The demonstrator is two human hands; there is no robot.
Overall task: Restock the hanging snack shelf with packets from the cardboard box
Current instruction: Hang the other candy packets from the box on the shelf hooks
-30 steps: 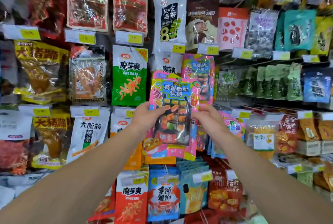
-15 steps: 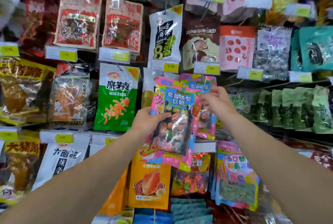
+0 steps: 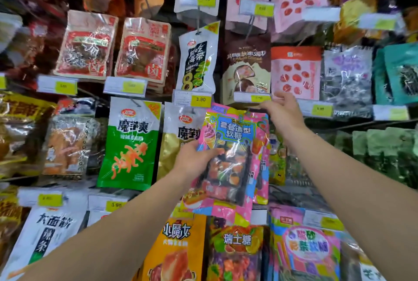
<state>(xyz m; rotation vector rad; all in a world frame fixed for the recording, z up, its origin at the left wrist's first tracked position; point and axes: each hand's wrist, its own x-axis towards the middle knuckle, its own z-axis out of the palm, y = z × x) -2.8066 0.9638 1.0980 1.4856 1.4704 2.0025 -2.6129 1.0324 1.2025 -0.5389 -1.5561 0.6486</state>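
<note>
I am gripping the pink candy packet (image 3: 228, 156) in my left hand (image 3: 194, 158), while my right hand (image 3: 280, 108) fingers are pinching the price tag (image 3: 251, 97) aside to free its hook.

Both forearms are bare, sleeveless to the frame edge; hands ungloved, no jewellery visible.

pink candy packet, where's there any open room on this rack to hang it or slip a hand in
Open dark gap right of the pink candy packet, under the right hand, before the green packets. Left hand side is packed tight.
</note>
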